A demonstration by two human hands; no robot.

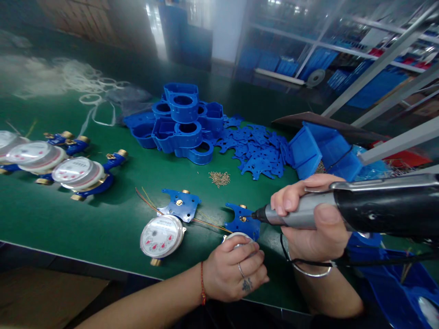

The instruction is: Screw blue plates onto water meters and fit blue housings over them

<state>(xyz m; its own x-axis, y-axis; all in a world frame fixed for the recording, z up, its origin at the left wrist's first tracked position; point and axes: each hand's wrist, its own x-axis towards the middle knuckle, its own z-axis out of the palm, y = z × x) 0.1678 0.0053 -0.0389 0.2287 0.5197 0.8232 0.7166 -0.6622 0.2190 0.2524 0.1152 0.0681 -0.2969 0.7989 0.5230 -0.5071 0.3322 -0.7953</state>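
My right hand [313,224] is wrapped around an electric screwdriver [305,208], held nearly level. Its tip meets the brass-coloured middle of a blue plastic plate [245,224]. My left hand [236,269] curls over the water meter [236,240] in front of that plate and hides most of its dial. To the left lies another water meter [162,235], its dial facing up, with a similar blue plate [181,204] behind it. Thin brown and yellow wires [209,224] run between the two.
Small screws [220,178] lie in a pile behind the plates. Farther back are stacked blue housings [181,128], a heap of blue plates [257,146] and a blue bin [322,148]. Several water meters [78,173] stand at left, near white rings [91,98]. The screwdriver's black cord [363,261] trails right.
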